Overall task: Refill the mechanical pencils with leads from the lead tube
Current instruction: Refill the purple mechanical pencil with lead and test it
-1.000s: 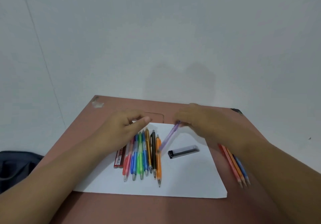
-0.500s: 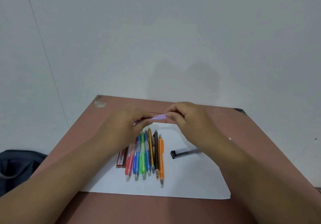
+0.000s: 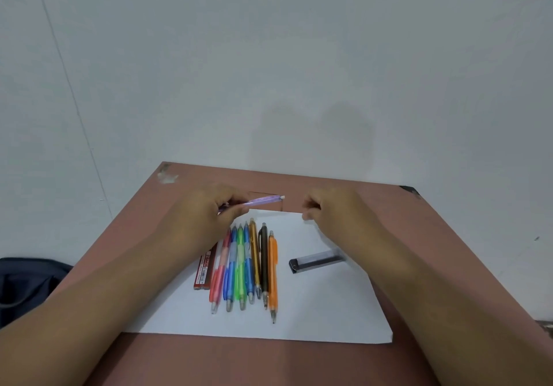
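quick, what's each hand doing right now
Left hand: holding the purple pencil.
Right hand: fingers curled, maybe pinching something small; cannot tell.

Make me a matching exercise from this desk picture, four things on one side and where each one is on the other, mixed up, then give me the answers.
Things
1. purple mechanical pencil
2. orange mechanical pencil
3. lead tube
4. red lead case

Places
A. rightmost in the row of pencils on the paper
B. alone on the paper, right of the row
C. held in the left hand above the desk
D. left of the pink pencil, at the row's left edge

Pairs: 1-C, 2-A, 3-B, 4-D
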Demonstrator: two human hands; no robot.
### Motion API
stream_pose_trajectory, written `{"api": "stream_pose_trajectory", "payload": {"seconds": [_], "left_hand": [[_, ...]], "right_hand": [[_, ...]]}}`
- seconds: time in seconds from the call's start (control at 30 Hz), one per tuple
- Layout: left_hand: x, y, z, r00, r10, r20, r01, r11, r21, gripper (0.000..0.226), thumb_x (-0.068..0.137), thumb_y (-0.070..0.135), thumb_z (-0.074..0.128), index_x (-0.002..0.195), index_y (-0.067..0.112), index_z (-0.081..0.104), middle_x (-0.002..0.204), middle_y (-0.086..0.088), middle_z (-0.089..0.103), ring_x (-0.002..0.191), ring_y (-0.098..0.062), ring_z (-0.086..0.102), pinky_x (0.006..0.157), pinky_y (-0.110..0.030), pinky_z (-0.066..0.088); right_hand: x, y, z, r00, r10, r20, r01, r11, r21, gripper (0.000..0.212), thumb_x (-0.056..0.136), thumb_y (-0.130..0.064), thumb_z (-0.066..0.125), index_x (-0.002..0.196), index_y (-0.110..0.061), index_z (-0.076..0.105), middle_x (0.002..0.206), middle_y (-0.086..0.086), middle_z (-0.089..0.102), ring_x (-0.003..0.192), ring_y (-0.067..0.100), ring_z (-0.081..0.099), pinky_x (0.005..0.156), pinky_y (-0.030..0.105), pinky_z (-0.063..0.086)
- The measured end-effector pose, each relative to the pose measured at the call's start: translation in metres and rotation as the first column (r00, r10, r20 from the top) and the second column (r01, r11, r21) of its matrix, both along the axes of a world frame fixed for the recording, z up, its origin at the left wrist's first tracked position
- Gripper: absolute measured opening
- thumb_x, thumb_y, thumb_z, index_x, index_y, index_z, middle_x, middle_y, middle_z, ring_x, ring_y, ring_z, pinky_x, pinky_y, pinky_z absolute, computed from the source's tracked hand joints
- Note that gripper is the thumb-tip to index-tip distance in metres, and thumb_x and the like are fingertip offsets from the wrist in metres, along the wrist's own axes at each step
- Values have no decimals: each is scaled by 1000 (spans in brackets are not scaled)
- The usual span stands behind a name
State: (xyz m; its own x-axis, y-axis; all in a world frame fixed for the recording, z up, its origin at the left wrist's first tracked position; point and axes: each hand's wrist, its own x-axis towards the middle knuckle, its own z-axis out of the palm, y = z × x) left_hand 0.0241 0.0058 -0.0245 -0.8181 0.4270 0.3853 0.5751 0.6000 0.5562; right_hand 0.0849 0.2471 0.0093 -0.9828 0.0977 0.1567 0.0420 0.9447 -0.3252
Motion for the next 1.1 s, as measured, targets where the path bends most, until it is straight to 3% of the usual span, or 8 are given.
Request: {"api": "stream_pose_trajectory", "payload": {"seconds": [0.13, 0.23, 0.37, 0.63, 0.8, 0.97, 1.1], "left_hand": [[-2, 0, -2, 1000, -6, 23, 6, 1000, -13, 18, 93, 44, 62, 109, 41, 69, 100, 23, 68, 86, 1, 64, 78, -29, 57], [-3, 0, -4, 999, -23, 24, 23, 1000, -8, 8, 92, 45, 62, 98, 49, 65, 93, 27, 65, 84, 2, 64, 74, -25, 55], [-3, 1, -3, 999, -43, 16, 43, 999, -15, 11, 92, 47, 61, 89, 56, 57, 89, 30, 62, 83, 3, 63, 71, -21, 51], [-4, 0, -7, 998, -60, 5, 60, 998, -26, 11, 91, 50, 60, 84, 58, 54, 90, 29, 63, 83, 5, 63, 72, -23, 54], [-3, 0, -4, 998, -57, 5, 58, 998, -31, 3, 90, 49, 61, 90, 52, 59, 90, 27, 65, 81, 3, 65, 72, -23, 55], [-3, 0, -4, 999, -46, -4, 46, 998, -44, 4, 91, 49, 61, 95, 49, 62, 93, 23, 67, 81, 3, 65, 71, -20, 53], [-4, 0, -4, 999, -44, -3, 44, 998, -53, 7, 91, 49, 61, 97, 47, 64, 93, 23, 67, 81, 4, 64, 70, -18, 50]], "right_hand": [[-12, 1, 7, 982, -17, 187, 8, 999, 48, 20, 95, -21, 66, 113, -16, 74, 110, 2, 71, 105, 21, 65, 92, 34, 52], [-12, 7, -5, 994, -1, 111, -4, 999, 37, 18, 95, -15, 63, 108, -16, 76, 103, 1, 72, 97, 20, 66, 86, 32, 53], [-9, 13, -17, 999, 45, -14, -45, 999, 1, 17, 95, -11, 64, 98, -20, 79, 95, -6, 72, 88, 12, 64, 81, 33, 54], [-10, 13, -17, 997, 69, 27, -70, 997, 43, 21, 97, -14, 60, 108, -25, 74, 105, -8, 68, 92, 10, 62, 83, 30, 54], [-6, 12, -15, 999, 38, 25, -38, 999, 12, 17, 95, -17, 63, 107, -24, 73, 105, -9, 68, 92, 11, 64, 86, 36, 56], [7, -3, -9, 985, 83, -149, -104, 984, -142, 18, 95, -32, 69, 112, -31, 71, 105, -19, 65, 89, -4, 58, 77, 10, 44], [7, -15, -8, 966, 110, -232, -163, 961, -223, 11, 96, -32, 67, 105, -32, 74, 93, -22, 64, 85, -9, 58, 70, 6, 44]]}}
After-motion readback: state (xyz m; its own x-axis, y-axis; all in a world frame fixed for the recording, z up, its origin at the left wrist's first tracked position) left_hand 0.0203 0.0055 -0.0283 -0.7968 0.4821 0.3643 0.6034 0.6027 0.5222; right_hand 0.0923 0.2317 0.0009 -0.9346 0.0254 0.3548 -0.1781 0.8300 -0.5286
